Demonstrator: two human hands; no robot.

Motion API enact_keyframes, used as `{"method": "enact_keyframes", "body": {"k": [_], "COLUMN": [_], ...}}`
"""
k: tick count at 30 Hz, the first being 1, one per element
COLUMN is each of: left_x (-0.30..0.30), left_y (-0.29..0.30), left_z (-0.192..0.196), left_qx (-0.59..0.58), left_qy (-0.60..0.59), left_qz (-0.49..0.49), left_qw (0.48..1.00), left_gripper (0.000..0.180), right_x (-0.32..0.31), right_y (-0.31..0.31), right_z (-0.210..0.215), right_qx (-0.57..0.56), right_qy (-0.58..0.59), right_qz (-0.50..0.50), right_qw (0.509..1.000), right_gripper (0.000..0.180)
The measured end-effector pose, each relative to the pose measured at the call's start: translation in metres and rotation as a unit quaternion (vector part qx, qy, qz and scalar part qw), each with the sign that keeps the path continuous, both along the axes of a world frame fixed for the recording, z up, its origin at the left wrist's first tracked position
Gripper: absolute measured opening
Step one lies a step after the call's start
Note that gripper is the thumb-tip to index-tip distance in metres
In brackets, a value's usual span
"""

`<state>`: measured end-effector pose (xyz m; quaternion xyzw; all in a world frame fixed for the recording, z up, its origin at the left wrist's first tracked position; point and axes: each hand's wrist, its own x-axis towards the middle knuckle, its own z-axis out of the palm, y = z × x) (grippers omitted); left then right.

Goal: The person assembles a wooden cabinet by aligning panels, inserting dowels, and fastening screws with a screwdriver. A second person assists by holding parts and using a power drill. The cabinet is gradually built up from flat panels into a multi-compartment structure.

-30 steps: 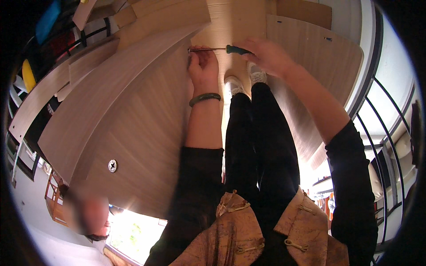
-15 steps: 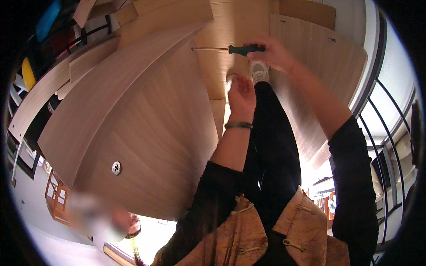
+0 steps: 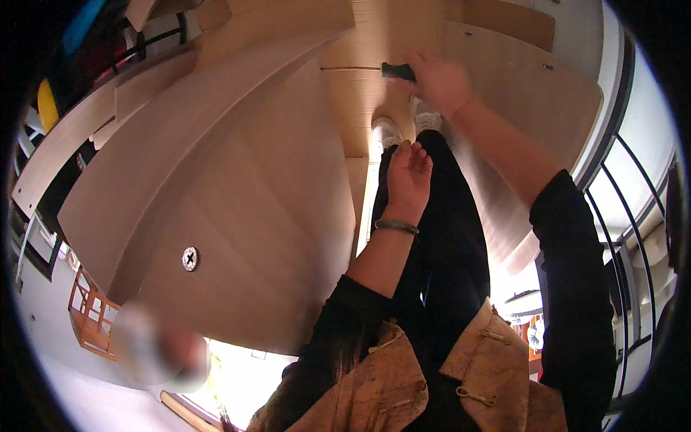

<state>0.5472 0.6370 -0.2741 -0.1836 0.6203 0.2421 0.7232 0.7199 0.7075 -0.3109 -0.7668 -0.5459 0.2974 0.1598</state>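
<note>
My right hand [image 3: 440, 83] is wrapped round the dark green and black handle of a screwdriver [image 3: 397, 71]. Its long thin shaft points left, and the tip meets the edge of a large wood-grain panel [image 3: 273, 194]; the exact contact is too small to make out. My left hand [image 3: 410, 176] hangs over my legs, palm turned up and fingers curled in. Whatever those fingers may hold is hidden. A round metal fitting with a cross slot [image 3: 190, 259] sits in the panel's face at the lower left.
Another wood-grain board [image 3: 518, 93] lies to the right, beside black metal rails [image 3: 626, 194]. Flattened cardboard [image 3: 353, 108] covers the floor round my shoes. More boards [image 3: 65, 151] stand at the far left. A blurred person [image 3: 162, 345] is at the lower left.
My left hand has drawn back toward me and turned palm up. My right hand, still gripping the screwdriver, has shifted a little right and farther away.
</note>
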Motion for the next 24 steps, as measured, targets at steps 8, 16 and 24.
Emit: {"method": "enact_keyframes", "body": {"k": [8,16,24], "left_x": [-0.004,-0.016,-0.017], "left_y": [-0.017,-0.025,-0.042], "left_z": [0.015,0.027,0.029], "left_qx": [-0.020,-0.012,-0.026], "left_qy": [-0.007,-0.004,-0.030], "left_qz": [-0.012,-0.032,-0.012], "left_qw": [1.000,0.999,0.999], "left_gripper": [0.012,0.013,0.011], "right_x": [0.034,-0.005,0.017], "right_y": [0.023,-0.011,0.014], "right_z": [-0.014,-0.018,-0.013], "right_qx": [-0.358,0.030,-0.096], "right_qy": [0.440,-0.109,0.031], "right_qz": [-0.022,0.042,0.070], "right_qw": [0.823,0.993,0.992], "right_gripper": [0.039,0.039,0.035]}}
